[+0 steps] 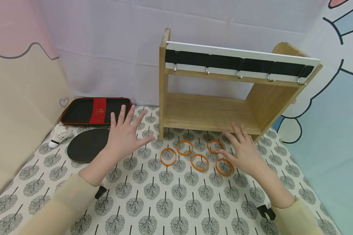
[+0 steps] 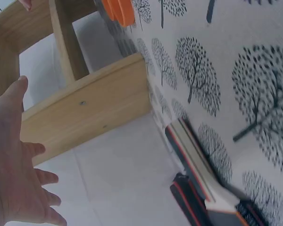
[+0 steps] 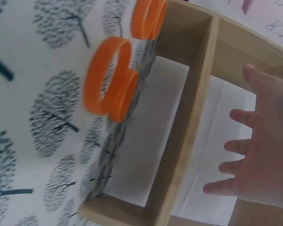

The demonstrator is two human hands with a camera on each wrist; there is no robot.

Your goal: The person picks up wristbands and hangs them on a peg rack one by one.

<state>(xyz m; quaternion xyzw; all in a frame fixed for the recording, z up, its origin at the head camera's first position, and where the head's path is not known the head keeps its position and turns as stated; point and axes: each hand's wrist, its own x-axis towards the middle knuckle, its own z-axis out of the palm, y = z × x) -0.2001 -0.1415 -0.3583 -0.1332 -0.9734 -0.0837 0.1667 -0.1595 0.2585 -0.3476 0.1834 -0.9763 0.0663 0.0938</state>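
Both hands hover over the table with fingers spread and nothing held. My left hand (image 1: 123, 138) is above the patterned cloth, near a black table tennis paddle (image 1: 88, 145) and left of the wooden rack (image 1: 209, 112). My right hand (image 1: 243, 150) is in front of the rack's right part, close to the orange rings. Several orange rings lie flat on the cloth, among them a left ring (image 1: 168, 157), a middle ring (image 1: 199, 162) and a right ring (image 1: 225, 167). A row of metal hooks, one a hook (image 1: 207, 70), lines the rack's white and black front strip.
A black and red zippered case (image 1: 98, 111) lies at the back left, behind the paddle. Beside them rests a white shuttlecock (image 1: 58, 134). Hanging fabric (image 1: 111, 39) encloses the table at the back and on both sides.
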